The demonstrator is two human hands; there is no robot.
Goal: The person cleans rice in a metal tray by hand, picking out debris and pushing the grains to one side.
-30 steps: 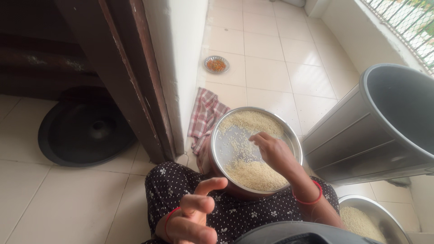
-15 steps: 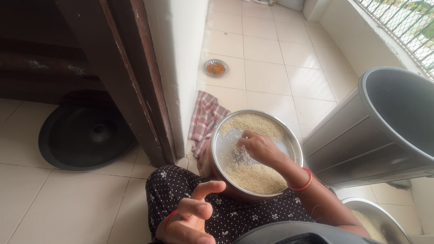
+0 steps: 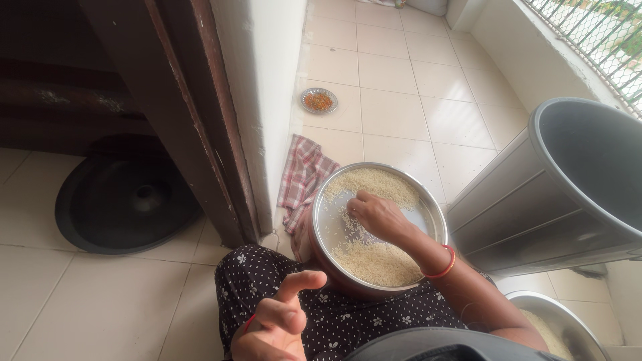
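At the frame's centre, the steel plate [image 3: 428, 207] of rice [image 3: 378, 261] lies under the right hand [image 3: 378, 217], fingers curled onto loose grains, gripping nothing, while the left hand [image 3: 277, 327] hovers half-open, empty, lower left.

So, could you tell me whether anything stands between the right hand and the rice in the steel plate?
Nothing visible does. The right hand already rests in the steel plate, fingertips on the scattered rice. The left hand is off to the side, holding nothing.

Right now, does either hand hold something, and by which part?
Nothing is clearly held. The right hand rests fingertips-down on the rice in the steel plate. The left hand is loosely curled and empty.
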